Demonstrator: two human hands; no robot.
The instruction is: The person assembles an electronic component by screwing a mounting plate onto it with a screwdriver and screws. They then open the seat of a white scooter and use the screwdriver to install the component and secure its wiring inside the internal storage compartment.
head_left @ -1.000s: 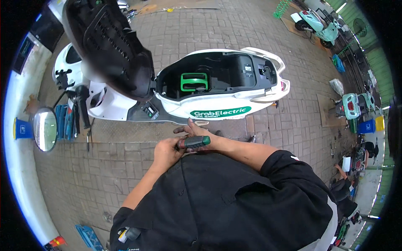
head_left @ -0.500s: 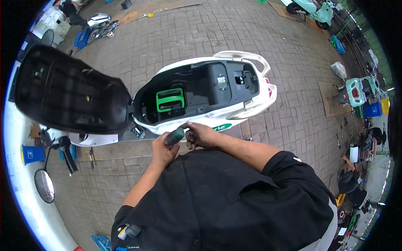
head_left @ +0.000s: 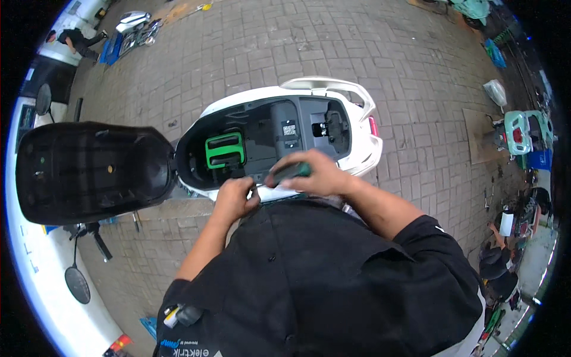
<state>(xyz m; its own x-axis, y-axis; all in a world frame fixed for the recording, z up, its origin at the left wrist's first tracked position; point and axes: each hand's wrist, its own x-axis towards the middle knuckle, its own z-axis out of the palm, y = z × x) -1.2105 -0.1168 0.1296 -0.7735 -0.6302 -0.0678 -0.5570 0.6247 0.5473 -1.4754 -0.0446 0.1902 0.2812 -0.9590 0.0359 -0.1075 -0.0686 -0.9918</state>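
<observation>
My right hand (head_left: 324, 174) is closed around a dark green and black handle-like object (head_left: 304, 169), blurred by motion and partly covered by the fingers. My left hand (head_left: 233, 197) is just left of it, its fingers pinched together; what lies between them is too small to make out. Both hands are at the near side of a white scooter (head_left: 238, 98), close to my body. The scooter's black seat (head_left: 89, 172) is flipped up to the left. Inside the open storage bay, a green two-slot handle frame (head_left: 226, 150) sits toward the left.
A mirror (head_left: 77, 284) and handlebar grip stick out at lower left. A mint-green scooter (head_left: 518, 134) stands at the right, near a cardboard sheet (head_left: 476, 137). One person (head_left: 496, 262) works at far right, another (head_left: 77, 43) is at upper left, near tools on the paved floor.
The green and black object has passed from my left hand to my right, which has moved rightward and up. The view has shifted, so the scooter appears further left.
</observation>
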